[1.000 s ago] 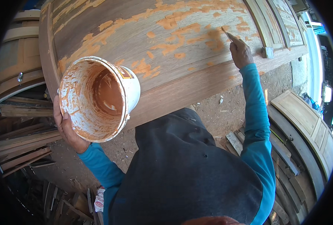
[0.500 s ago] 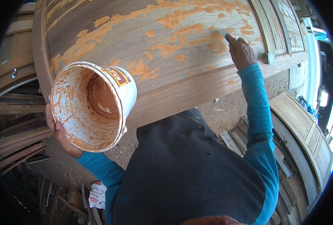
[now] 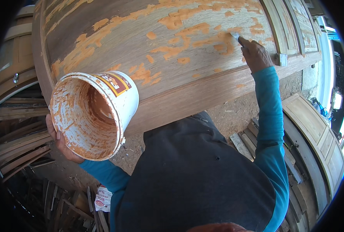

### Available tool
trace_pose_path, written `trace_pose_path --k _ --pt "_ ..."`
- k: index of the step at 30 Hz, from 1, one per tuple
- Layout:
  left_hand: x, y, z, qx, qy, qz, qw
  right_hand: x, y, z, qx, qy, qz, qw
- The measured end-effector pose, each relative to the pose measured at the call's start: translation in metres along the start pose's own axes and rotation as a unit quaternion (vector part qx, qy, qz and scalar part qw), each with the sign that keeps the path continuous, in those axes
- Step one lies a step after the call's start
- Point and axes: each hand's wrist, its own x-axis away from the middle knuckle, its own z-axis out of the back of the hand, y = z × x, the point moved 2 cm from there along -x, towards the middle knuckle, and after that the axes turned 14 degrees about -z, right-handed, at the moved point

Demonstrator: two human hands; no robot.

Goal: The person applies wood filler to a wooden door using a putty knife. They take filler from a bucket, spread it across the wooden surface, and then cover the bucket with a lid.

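My left hand [image 3: 65, 146] grips a white plastic bucket [image 3: 129, 92] by its left side. The bucket is tilted with its mouth toward me, and orange-brown filler coats its inner wall. My right hand [image 3: 257, 57] is closed round the dark handle of a putty knife [image 3: 235, 35], whose blade rests at an orange filler patch. Under the blade lies a large wooden door panel [image 3: 172, 83], streaked and dotted with orange filler over much of its face.
Wooden strips [image 3: 23, 135] are piled at the left, above a white printed sack [image 3: 103, 199]. Paneled doors [image 3: 311, 120] and boards lean at the right. A small grey block [image 3: 281, 59] sits at the panel's right edge. Bare dirt floor [image 3: 234, 116] shows beneath.
My right hand and the putty knife have shifted slightly right and down, so more of the blade shows. The bucket has tipped a little and dropped slightly lower.
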Motion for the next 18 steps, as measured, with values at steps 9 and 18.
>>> trace_pose_path --k 9,18 --pt "0.002 -0.001 -0.004 0.019 -0.014 0.008 1.0 0.031 -0.032 0.01 -0.033 -0.041 0.013 0.999" --pt "0.005 -0.005 -0.004 0.025 -0.037 -0.032 0.998 0.064 -0.095 -0.021 -0.083 -0.026 0.033 0.996"
